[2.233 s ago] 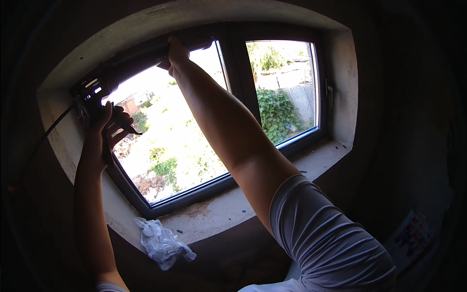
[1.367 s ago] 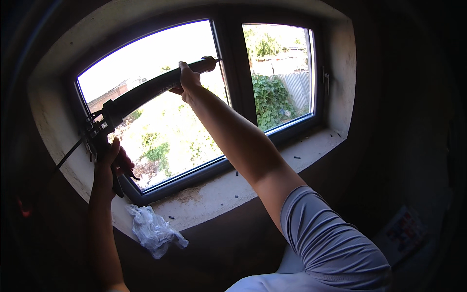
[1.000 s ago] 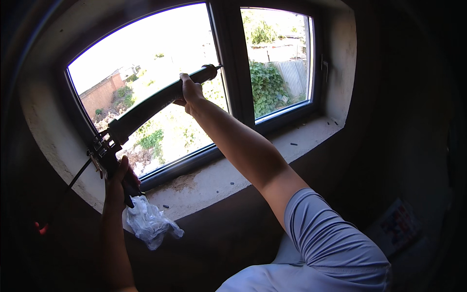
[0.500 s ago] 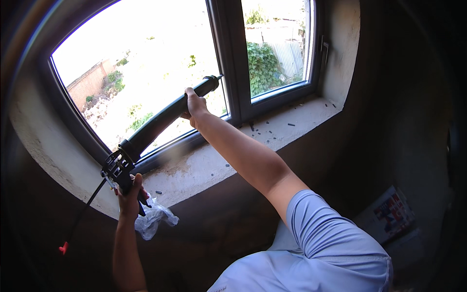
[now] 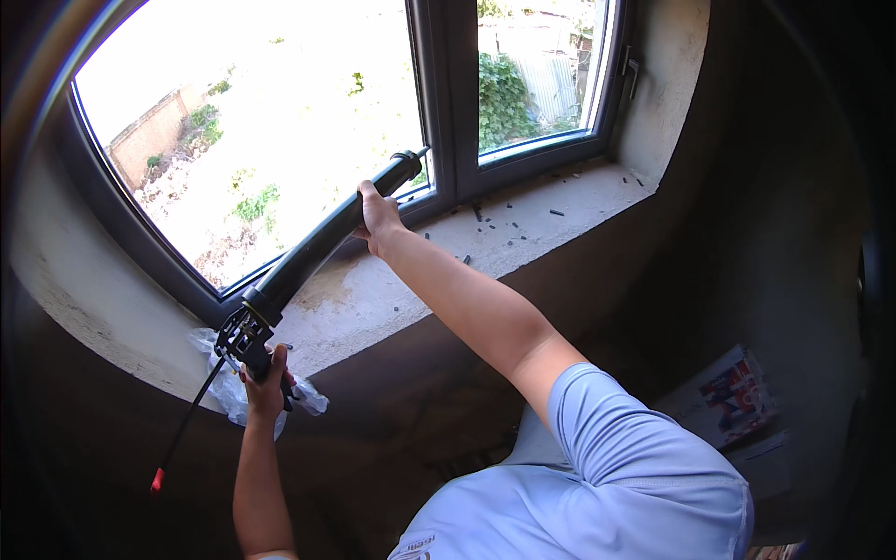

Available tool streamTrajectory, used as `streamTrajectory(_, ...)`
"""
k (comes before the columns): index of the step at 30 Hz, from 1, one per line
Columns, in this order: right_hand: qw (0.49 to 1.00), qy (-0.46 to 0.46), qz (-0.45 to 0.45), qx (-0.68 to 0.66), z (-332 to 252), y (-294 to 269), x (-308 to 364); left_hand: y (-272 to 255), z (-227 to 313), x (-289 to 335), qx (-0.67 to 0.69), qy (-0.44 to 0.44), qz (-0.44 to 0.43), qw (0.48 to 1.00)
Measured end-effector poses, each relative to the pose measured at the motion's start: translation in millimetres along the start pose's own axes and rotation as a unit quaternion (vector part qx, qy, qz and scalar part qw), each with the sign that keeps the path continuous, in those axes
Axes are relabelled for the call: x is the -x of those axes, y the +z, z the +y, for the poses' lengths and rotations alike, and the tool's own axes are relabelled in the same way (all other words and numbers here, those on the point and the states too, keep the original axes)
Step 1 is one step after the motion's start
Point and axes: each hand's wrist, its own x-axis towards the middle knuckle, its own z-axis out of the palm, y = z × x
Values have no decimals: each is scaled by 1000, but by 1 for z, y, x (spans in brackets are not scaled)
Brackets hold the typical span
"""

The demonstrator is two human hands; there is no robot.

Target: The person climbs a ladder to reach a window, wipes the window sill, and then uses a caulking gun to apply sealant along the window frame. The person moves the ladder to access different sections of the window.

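A long black caulking gun [image 5: 317, 243] slants from lower left to upper right in front of the window. My left hand [image 5: 268, 378] is closed round its handle and trigger. Farther up, my right hand [image 5: 378, 217] wraps the barrel near its front end. The nozzle tip points at the edge where the left glass meets the dark window frame [image 5: 450, 121]; whether it touches cannot be told. A thin rod with a red end [image 5: 157, 480] sticks out behind the handle.
Several small dark scraps [image 5: 478, 213] lie on the rough windowsill [image 5: 364, 322]. A clear plastic bag [image 5: 229, 387] rests at the sill's left edge, behind my left hand. A window handle [image 5: 634, 75] is on the right sash. Printed paper or a box [image 5: 733, 397] stands low at right.
The caulking gun's rear and my left hand have shifted down and right in the picture. The nozzle end stays about where it was. The view has shifted slightly, and more of the plastic bag shows.
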Motion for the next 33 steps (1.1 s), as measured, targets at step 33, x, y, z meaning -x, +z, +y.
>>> streamTrajectory(33,998,31,6,-61,66,-41,-19,6,-12,9,-59,6,-42,997)
